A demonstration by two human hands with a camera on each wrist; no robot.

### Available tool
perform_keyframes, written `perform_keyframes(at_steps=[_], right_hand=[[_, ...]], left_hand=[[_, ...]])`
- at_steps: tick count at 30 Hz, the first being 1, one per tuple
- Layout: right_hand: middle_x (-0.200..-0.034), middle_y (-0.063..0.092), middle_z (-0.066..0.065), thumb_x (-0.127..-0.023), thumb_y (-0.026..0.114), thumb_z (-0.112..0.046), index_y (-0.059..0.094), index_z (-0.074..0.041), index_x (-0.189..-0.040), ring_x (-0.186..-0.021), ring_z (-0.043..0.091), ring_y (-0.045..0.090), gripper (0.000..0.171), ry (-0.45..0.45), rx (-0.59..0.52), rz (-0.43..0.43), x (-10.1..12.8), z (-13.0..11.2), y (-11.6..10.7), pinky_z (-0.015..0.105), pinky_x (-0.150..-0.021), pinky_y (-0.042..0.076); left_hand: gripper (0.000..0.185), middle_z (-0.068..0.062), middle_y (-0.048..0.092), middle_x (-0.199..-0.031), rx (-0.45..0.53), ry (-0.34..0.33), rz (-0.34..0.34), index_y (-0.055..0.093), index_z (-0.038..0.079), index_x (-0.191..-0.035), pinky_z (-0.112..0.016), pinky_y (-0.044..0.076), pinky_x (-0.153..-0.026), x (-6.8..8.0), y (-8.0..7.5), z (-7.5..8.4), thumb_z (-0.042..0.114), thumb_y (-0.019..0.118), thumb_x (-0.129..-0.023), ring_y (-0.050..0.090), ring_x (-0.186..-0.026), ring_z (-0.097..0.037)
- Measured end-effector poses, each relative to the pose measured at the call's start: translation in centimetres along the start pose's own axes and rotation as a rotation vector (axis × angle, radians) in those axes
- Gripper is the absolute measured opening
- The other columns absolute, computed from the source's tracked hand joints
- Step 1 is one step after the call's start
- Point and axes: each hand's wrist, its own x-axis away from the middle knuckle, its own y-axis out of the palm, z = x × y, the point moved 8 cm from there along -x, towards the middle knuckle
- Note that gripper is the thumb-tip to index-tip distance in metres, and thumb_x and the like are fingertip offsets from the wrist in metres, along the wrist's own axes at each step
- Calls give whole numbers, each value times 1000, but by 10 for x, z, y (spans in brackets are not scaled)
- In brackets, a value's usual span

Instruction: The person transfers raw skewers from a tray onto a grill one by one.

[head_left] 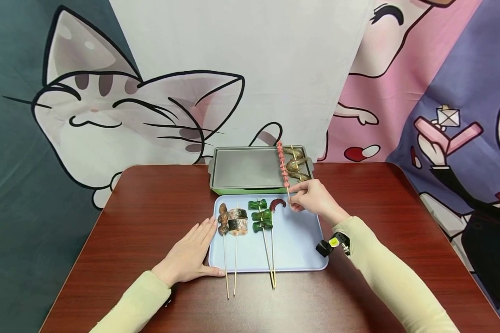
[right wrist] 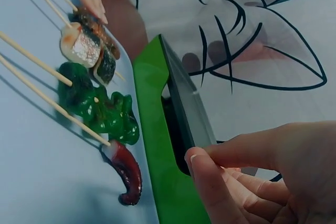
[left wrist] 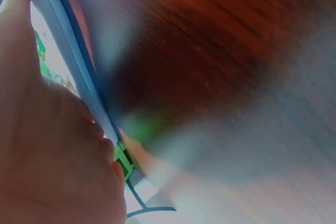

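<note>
Pink sausage skewer (head_left: 281, 167) in right hand (head_left: 314, 200)

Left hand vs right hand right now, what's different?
The left hand lies flat with straight fingers against the blue tray's left edge; the right hand is raised at the tray's far right corner. The left holds nothing; the right pinches the stick of the pink skewer lying on the grill pan. Both wear pale sleeves.
</note>
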Motion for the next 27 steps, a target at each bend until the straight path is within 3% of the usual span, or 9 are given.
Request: perform_keyframes(at_steps=[9,17,27], right_hand=[[-72,72,15,-91,69,1,65,14,-122,-74,38,73,33,50,-15,-15,-3,4,3,50,-75,61],[-70,71,14,-91,70,1,65,14,-122,-66,30,73,34,63,-10,-8,-4,8,4,49,-73,62],[-76,73,14,-93,71,-5,67,11,-122,-77,36,74,34,72,2,2,-4,9,2,48,-77,61]], left_hand=[[122,-26,22,-163,-9,1,0,28,-12,-155,-49,21,-121,0,0,0,79,62,-81,23,-150,-38],[121,-26,23,-163,-20,5,5,28,-12,-155,-49,22,-121,0,0,0,79,62,-82,24,-149,-38],[121,-26,23,-163,-20,3,5,28,-12,-155,-49,22,-121,0,0,0,79,62,-81,24,-150,-38]])
